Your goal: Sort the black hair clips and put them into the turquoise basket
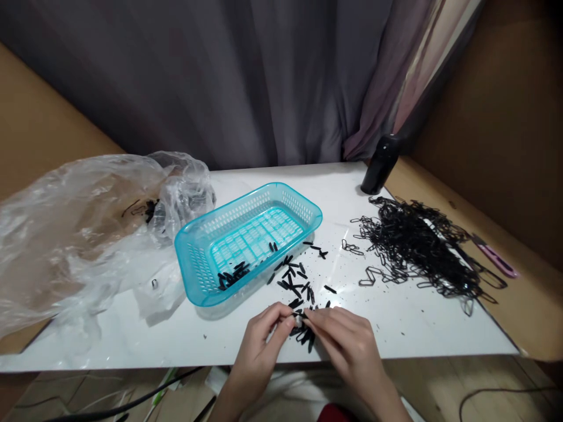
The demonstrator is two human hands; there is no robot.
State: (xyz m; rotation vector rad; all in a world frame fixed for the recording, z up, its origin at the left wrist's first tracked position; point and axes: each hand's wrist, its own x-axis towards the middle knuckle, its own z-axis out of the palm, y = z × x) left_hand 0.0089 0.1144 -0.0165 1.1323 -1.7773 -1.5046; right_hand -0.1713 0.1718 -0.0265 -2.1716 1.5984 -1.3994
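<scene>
Near the table's front edge, my left hand (266,337) and my right hand (349,340) meet almost fingertip to fingertip. Both are pinched closed around something small, dark with a pale spot; the fingers hide most of it. Beneath and beyond them lie several short, slim black pieces (291,275) scattered over the white table (396,328). Just past my left hand stands a blue plastic basket (193,293), with more of these black pieces (233,274) heaped in its near left corner.
A tangled heap of thin black loops (409,246) spreads over the right side, beside a pink-handled tool (495,256). Behind it stands a black cylinder (380,164). A crumpled clear plastic bag (88,234) covers the left side. Cardboard walls and a grey curtain (197,76) surround the table.
</scene>
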